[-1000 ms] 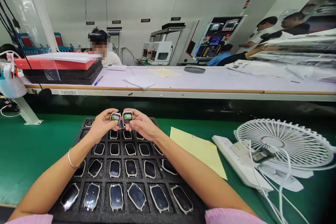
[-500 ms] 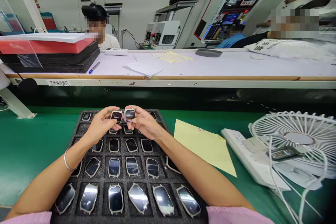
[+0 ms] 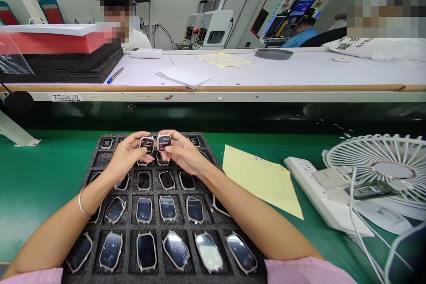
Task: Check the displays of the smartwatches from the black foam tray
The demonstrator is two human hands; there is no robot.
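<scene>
My left hand (image 3: pixel 128 155) grips a strapless smartwatch (image 3: pixel 147 143) by its edges, the thumb low on its lit screen near a green patch. Beside it, my right hand (image 3: pixel 183 154) holds a second smartwatch (image 3: pixel 164 141), its thumb at a red patch on the screen. The two watches are close together over the far rows of a black foam tray (image 3: pixel 129 226). Many more strapless smartwatches lie in the tray's compartments, mostly with dark screens, such as one in the front row (image 3: pixel 146 251). My hands and forearms hide some compartments.
Right of the tray lie a yellow sheet (image 3: pixel 259 179), a white power strip (image 3: pixel 319 191) and a white fan (image 3: pixel 382 164) with cables. A raised shelf (image 3: pixel 233 73) behind holds foam sheets (image 3: pixel 60 62), a pen (image 3: pixel 115 75) and papers. People are beyond it.
The view has shifted slightly. Both watch screens now show clearer text, with a green patch on the left one and a red patch on the right one. Both hands keep their watches.
</scene>
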